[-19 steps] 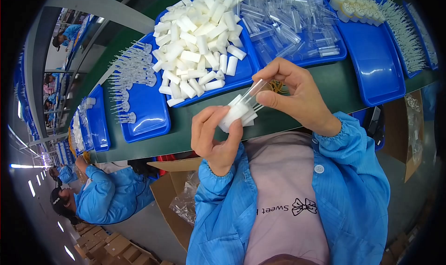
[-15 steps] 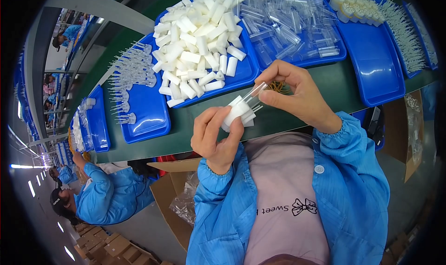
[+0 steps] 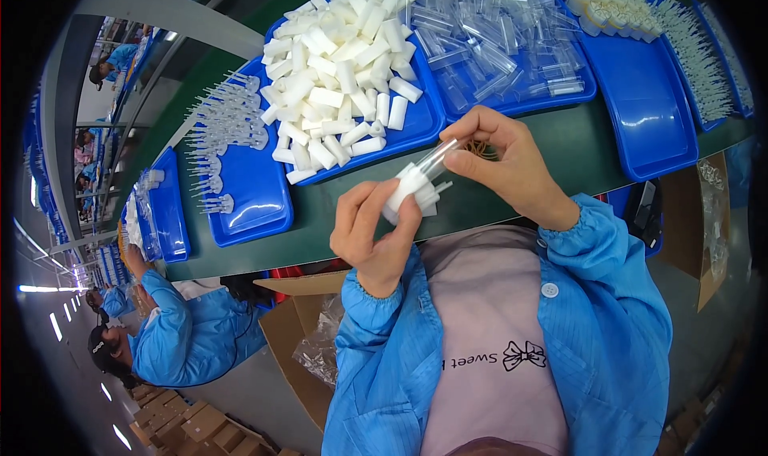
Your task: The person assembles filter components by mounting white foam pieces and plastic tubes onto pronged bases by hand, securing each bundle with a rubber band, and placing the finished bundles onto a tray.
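White bundle (image 3: 410, 187), soft-looking and with thin stems (image 3: 442, 189) jutting toward 3 o'clock, is pinched between the thumb and fingers of the left hand (image 3: 370, 236). Thumb and forefinger of the right hand (image 3: 520, 172) clasp the upper end of a clear tube (image 3: 437, 159), which slants from the bundle toward 1 or 2 o'clock. Its lower end meets the bundle; whether anything sits inside is hard to tell. Mating the two seems the step in hand; the next move probably calls for a steady left hold and a straight push along the tube's axis. Farther out, heaped white cylinders (image 3: 344, 64) lie at 11 o'clock, loose clear tubes (image 3: 488, 48) at 1, stemmed parts (image 3: 228, 120) near 10, and a blue tray (image 3: 644, 108) past 2.
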`<state>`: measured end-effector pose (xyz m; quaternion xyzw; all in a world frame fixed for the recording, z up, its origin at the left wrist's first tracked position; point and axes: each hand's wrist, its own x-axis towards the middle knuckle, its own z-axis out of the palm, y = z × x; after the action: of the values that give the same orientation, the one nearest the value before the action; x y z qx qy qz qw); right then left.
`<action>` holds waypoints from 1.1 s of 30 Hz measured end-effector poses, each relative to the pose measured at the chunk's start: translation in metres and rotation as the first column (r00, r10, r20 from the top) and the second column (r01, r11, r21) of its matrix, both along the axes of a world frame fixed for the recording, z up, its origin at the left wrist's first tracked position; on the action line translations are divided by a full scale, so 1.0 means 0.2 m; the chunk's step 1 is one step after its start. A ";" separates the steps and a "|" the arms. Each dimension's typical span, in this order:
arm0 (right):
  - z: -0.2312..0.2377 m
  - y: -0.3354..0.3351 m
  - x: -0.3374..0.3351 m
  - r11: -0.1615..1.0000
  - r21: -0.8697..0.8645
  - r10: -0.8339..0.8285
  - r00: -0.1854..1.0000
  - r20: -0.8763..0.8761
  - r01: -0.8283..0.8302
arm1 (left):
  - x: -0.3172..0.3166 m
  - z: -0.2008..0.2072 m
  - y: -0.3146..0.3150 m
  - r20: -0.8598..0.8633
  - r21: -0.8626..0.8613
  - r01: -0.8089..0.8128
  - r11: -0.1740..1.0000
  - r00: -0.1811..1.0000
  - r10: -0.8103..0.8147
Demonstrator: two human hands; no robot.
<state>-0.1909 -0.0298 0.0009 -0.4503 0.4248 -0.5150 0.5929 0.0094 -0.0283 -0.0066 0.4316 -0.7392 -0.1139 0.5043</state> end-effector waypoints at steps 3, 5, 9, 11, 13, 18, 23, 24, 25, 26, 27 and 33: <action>0.00 -0.01 -0.01 0.993 -0.116 -0.044 0.989 -0.138 0.028 | -0.02 0.00 -0.01 0.071 0.056 -0.049 0.997 0.996 0.045; 0.02 -0.01 -0.02 0.995 -0.093 -0.038 0.997 -0.070 0.031 | -0.01 0.00 -0.02 -0.011 0.071 0.041 0.997 0.999 -0.040; 0.03 -0.02 -0.03 0.995 0.083 -0.066 0.976 0.209 0.049 | -0.03 -0.03 0.03 -0.698 0.379 0.354 0.855 0.716 0.013; 0.02 -0.02 -0.02 0.995 0.072 -0.082 0.970 0.227 0.067 | -0.01 -0.09 0.05 -0.871 0.401 0.595 0.697 0.484 0.088; 0.00 -0.02 -0.02 0.993 -0.034 -0.110 0.993 0.045 0.111 | -0.02 -0.09 0.04 -0.862 0.431 0.606 0.668 0.495 0.108; 0.00 0.00 -0.07 0.998 -0.026 -0.063 0.998 -0.030 0.062 | 0.01 -0.07 0.03 -0.751 0.516 0.505 0.692 0.655 0.083; 0.01 0.05 -0.12 0.999 0.004 -0.037 0.997 -0.065 0.037 | 0.03 -0.06 0.07 -0.771 0.492 0.568 0.660 0.636 0.028; 0.01 0.06 -0.11 0.998 -0.031 -0.055 0.994 -0.096 0.052 | 0.04 -0.07 0.08 -0.793 0.465 0.604 0.647 0.609 0.001; 0.01 0.06 -0.11 0.996 -0.066 -0.075 0.989 -0.126 0.067 | 0.04 -0.07 0.08 -0.792 0.465 0.603 0.648 0.610 0.001; 0.00 0.07 -0.12 0.996 -0.067 -0.074 0.989 -0.125 0.066 | 0.04 -0.08 0.09 -0.781 0.466 0.588 0.661 0.625 -0.006; -0.01 0.08 -0.12 0.980 -0.177 -0.126 0.968 -0.218 0.088 | 0.04 -0.08 0.09 -0.769 0.466 0.575 0.673 0.639 -0.013; 0.03 0.14 -0.05 0.918 -0.378 -0.251 0.911 -0.328 0.117 | 0.01 -0.09 0.12 -0.801 0.437 0.615 0.657 0.598 -0.027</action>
<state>-0.2018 -0.0018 0.0064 -0.5944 0.4716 -0.5426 0.3604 0.0123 -0.0052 -0.0245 0.3448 -0.4434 -0.6356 0.5297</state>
